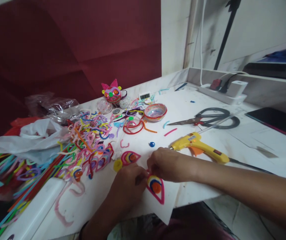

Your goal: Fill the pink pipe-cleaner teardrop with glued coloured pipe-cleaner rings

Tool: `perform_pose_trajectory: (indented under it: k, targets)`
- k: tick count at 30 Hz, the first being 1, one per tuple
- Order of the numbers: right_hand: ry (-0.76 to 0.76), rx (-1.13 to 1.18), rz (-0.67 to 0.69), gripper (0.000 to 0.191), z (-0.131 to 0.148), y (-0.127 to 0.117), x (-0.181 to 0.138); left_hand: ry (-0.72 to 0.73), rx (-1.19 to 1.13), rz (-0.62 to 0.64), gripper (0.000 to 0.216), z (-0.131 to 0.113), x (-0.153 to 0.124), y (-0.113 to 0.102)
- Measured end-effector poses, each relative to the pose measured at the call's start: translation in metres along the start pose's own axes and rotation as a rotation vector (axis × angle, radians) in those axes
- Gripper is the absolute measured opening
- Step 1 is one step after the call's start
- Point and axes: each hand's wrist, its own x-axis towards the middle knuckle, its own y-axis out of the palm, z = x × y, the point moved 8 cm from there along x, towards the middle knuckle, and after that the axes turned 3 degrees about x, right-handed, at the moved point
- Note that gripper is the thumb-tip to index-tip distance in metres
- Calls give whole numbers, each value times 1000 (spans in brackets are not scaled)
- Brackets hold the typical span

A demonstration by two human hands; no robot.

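Observation:
A teardrop-shaped pipe-cleaner eye with a pink outline, yellow, white and blue bands and an orange middle lies against a white paper piece near the table's front edge. My left hand is closed at its upper left side, fingers pinched on the pink edge. My right hand pinches at the eye's upper tip, close to the left fingertips; the exact contact is partly hidden. A matching pipe-cleaner eye rests just beyond my left hand, beside a yellow coil. A small blue coil sits past my right hand.
A yellow hot glue gun lies right of my hands, with black scissors behind it. At left are heaped pipe-cleaner pieces and a white plastic bag. Farther back stand a decorated ball figure, a bowl and a power strip.

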Motion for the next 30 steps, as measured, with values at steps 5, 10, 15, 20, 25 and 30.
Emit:
perform_pose_trajectory:
  k: [5,10,15,20,25,30]
  targets:
    - [-16,23,-13,16,-4,2,0,-22,-22,-7,13,0,-1,0]
    - [1,-34,-66,13,-4,1,0,-42,-36,-4,11,2,-1,1]
    - [-1,-95,-117,17,5,2,-4,-35,-42,2,15,2,0,1]
    - [-10,-78,-140,19,6,8,-13,-12,-51,-4,22,3,0,2]
    - [1,-12,-171,20,-4,13,-24,22,-61,-6,21,1,-1,2]
    - [8,51,-210,20,-7,18,-31,56,-60,-1,22,0,-1,3]
